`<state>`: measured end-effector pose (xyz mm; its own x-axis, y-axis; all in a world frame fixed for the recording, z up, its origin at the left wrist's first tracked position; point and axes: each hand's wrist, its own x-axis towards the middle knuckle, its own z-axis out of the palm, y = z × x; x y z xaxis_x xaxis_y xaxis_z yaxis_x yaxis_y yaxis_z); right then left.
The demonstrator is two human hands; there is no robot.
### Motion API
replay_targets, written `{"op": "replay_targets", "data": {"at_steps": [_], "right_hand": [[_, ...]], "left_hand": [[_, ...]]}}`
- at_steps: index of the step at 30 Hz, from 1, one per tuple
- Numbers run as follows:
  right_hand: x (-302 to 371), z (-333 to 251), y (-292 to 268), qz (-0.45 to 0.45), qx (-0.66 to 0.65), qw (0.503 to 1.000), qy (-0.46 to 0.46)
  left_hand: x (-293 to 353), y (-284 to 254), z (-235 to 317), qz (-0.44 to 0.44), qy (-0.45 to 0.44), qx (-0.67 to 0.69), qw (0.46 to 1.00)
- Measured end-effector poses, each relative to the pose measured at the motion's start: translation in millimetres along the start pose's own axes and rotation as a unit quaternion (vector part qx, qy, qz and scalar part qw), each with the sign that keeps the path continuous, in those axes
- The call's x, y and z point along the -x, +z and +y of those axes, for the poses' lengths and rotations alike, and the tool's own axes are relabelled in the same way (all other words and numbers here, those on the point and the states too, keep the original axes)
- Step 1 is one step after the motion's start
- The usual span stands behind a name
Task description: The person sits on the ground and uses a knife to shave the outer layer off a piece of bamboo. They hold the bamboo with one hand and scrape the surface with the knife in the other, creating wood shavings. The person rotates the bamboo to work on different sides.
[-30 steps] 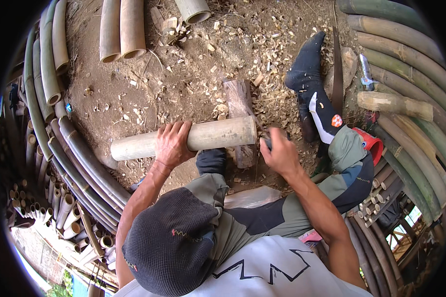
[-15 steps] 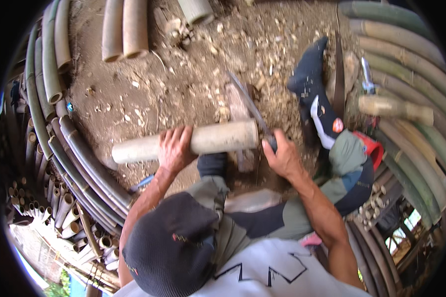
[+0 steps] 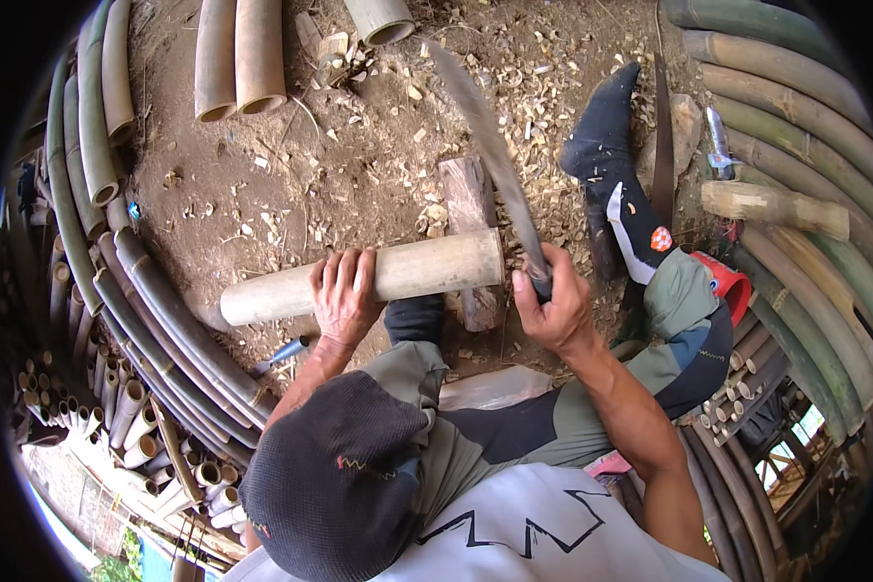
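A cut length of pale bamboo (image 3: 432,269) lies crosswise in front of me, its right end resting on a wooden block (image 3: 468,194) on the ground. My left hand (image 3: 345,293) is wrapped over the bamboo left of its middle. My right hand (image 3: 557,303) grips the dark handle of a machete (image 3: 490,145), just beyond the bamboo's right end. The long blade slants up and to the left, slightly blurred, and is apart from the bamboo. My legs lie to either side of the block, the right foot (image 3: 601,126) stretched forward in a dark sock.
Long bamboo poles (image 3: 795,97) are stacked at the right, and more poles (image 3: 155,310) curve along the left. Two thick bamboo pieces (image 3: 238,68) lie far left. Chips (image 3: 543,107) litter the dirt. A blue-handled tool (image 3: 289,351) lies beside my left forearm.
The machete has risen, its blade now reaching farther up the view. My right hand has tilted up with it. My left hand and the bamboo have hardly moved.
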<state>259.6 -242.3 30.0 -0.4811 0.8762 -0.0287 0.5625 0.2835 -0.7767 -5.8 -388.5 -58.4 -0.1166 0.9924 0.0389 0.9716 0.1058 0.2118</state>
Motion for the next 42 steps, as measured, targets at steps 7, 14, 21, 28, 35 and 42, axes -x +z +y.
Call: {"op": "replay_targets", "data": {"at_steps": [7,14,21,28,35,42], "right_hand": [[1,46,4,-0.193,0.081,0.959,0.189],[3,-8,-9,-0.05,0.005,0.996,0.073],[17,27,6,-0.18,0.161,0.961,0.136],[2,-7,2,0.022,-0.009,1.0,0.006],[7,43,6,-0.133,0.082,0.978,0.135],[16,36,12,-0.1,0.058,0.986,0.123]], "left_hand": [[-7,-20,6,-0.123,-0.02,0.018,0.992],[-45,-27,-16,-0.312,-0.011,0.077,0.947],[-36,-19,-16,-0.246,-0.015,0.123,0.961],[-26,-14,-10,-0.194,-0.019,0.081,0.977],[-17,-11,-1,-0.119,-0.004,0.054,0.991],[-13,-16,6,-0.111,-0.032,0.064,0.991]]}}
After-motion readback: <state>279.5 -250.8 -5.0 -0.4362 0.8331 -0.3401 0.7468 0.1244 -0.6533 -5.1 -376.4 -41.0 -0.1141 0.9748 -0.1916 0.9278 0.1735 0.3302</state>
